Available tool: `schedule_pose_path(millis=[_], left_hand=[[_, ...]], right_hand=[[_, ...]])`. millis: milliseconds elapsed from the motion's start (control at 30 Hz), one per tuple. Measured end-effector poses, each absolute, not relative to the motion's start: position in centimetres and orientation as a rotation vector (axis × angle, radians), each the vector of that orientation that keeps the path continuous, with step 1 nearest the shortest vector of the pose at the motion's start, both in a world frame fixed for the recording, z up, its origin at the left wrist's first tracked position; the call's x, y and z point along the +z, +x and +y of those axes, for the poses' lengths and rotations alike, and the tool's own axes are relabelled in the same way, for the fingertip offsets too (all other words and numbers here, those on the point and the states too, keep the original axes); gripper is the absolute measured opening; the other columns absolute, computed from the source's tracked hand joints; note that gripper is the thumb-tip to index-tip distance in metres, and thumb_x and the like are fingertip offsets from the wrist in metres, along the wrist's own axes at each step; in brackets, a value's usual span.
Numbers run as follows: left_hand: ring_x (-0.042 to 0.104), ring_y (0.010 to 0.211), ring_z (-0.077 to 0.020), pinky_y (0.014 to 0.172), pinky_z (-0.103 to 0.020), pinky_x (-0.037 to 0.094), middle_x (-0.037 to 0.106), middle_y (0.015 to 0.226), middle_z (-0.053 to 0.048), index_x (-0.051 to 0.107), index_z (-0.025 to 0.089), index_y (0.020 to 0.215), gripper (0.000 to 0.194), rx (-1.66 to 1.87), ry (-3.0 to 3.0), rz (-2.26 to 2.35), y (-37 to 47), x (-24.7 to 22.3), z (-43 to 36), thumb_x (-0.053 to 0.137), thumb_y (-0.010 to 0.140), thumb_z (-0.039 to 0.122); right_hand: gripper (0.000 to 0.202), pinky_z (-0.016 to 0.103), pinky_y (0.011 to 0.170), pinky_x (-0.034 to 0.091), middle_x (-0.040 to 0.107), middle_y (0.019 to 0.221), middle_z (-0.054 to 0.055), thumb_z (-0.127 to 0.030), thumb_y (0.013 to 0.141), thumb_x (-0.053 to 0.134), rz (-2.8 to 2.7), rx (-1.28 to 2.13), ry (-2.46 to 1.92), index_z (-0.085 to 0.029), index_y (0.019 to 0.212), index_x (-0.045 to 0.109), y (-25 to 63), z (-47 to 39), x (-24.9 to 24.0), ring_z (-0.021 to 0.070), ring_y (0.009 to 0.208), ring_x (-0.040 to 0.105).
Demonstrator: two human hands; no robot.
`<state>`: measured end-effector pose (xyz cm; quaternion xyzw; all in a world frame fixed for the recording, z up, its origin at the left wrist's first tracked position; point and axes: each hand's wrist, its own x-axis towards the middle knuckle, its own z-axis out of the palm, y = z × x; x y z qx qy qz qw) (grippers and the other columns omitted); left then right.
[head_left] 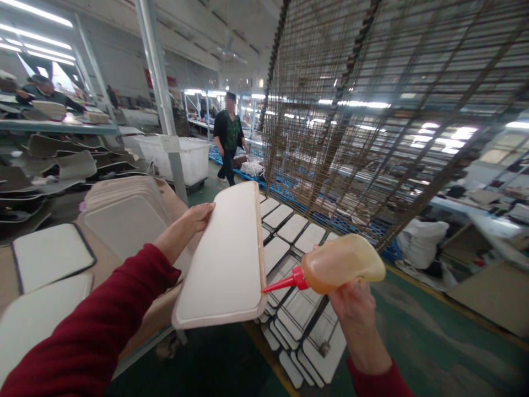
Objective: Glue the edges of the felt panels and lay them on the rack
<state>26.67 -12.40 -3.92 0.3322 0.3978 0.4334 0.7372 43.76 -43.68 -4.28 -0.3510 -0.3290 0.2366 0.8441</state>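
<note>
My left hand (pixel 200 216) grips the far left edge of a white panel (pixel 225 253) with rounded corners, held tilted in the air. In my right hand (pixel 356 300) lies a soft bottle (pixel 341 263) of amber liquid, tipped sideways, with my fingers wrapped round its underside. Its red nozzle (pixel 285 284) points left, and the tip meets the panel's right edge near the lower corner. A glossy wet line shows along that edge.
On the left, a table (pixel 136 342) bears stacked pale panels (pixel 124 220). Below and beyond the held panel, a wire rack (pixel 314 314) carries rows of panels. Raised mesh racks (pixel 372 110) slant at the right. A person (pixel 228 135) stands beyond, near a white bin (pixel 192 160).
</note>
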Motion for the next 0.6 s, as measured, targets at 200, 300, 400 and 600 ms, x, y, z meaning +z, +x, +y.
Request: schedule_pose_path(millis=[200, 300, 400, 600], left_hand=[[0.055, 0.039, -0.0158, 0.042, -0.027, 0.050, 0.064, 0.056, -0.003, 0.067, 0.010, 0.087, 0.015, 0.862, 0.797, 0.902, 26.6, -4.5, -11.6, 0.056, 0.081, 0.002], [0.054, 0.039, -0.0148, 0.042, -0.025, 0.050, 0.061, 0.054, -0.001, 0.065, 0.011, 0.085, 0.013, 0.855, 0.812, 0.907, 26.8, -4.9, -11.2, 0.055, 0.082, 0.003], [0.054, 0.040, -0.0146, 0.042, -0.024, 0.050, 0.060, 0.053, 0.001, 0.064, 0.014, 0.083, 0.012, 0.854, 0.819, 0.918, 27.0, -5.3, -10.8, 0.058, 0.080, 0.004], [0.057, 0.043, -0.0155, 0.045, -0.025, 0.051, 0.062, 0.057, 0.000, 0.061, 0.015, 0.079, 0.012, 0.868, 0.824, 0.931, 27.4, -5.4, -11.0, 0.057, 0.080, 0.004]], right_hand=[[0.057, 0.051, 0.094, 0.052, 0.075, 0.098, 0.008, -0.045, 0.051, 0.085, -0.648, 0.440, -0.808, -0.028, 0.103, 0.070, 44.0, -44.3, -4.9, 0.0301, 0.101, 0.068], [0.057, 0.051, 0.096, 0.051, 0.075, 0.099, 0.009, -0.046, 0.054, 0.084, -0.635, 0.420, -0.804, -0.029, 0.106, 0.069, 43.9, -44.7, -5.1, 0.0304, 0.104, 0.067], [0.061, 0.052, 0.099, 0.049, 0.075, 0.101, 0.009, -0.048, 0.054, 0.084, -0.621, 0.402, -0.802, -0.029, 0.109, 0.068, 43.7, -44.8, -5.2, 0.0312, 0.109, 0.065], [0.065, 0.053, 0.097, 0.050, 0.074, 0.102, 0.009, -0.050, 0.051, 0.085, -0.609, 0.382, -0.830, -0.029, 0.111, 0.067, 43.5, -45.1, -5.0, 0.0324, 0.108, 0.065]])
